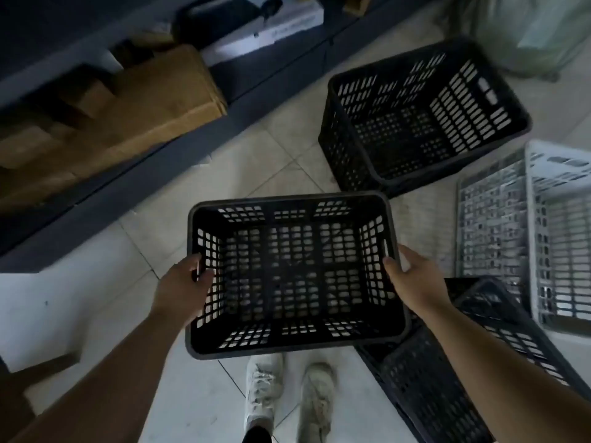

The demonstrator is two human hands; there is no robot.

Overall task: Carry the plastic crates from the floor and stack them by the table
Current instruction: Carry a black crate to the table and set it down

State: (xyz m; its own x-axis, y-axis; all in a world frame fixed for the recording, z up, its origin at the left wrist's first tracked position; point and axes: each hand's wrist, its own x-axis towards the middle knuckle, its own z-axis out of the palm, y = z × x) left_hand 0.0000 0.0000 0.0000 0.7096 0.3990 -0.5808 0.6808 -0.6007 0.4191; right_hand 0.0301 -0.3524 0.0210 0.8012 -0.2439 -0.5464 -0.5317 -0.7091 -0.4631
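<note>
I hold a black slotted plastic crate off the floor in front of me, open side up. My left hand grips its left wall through the handle slot. My right hand grips the right rim by the other handle. A second black crate stands upright on the tiled floor ahead and to the right. A white crate lies at the right edge with a grey one against it. Another dark crate lies tilted on the floor under my right forearm.
A dark low shelf runs diagonally along the left, carrying a cardboard box and a white box. A green plastic bag sits at the top right. My white shoes stand on the pale tiles below the crate.
</note>
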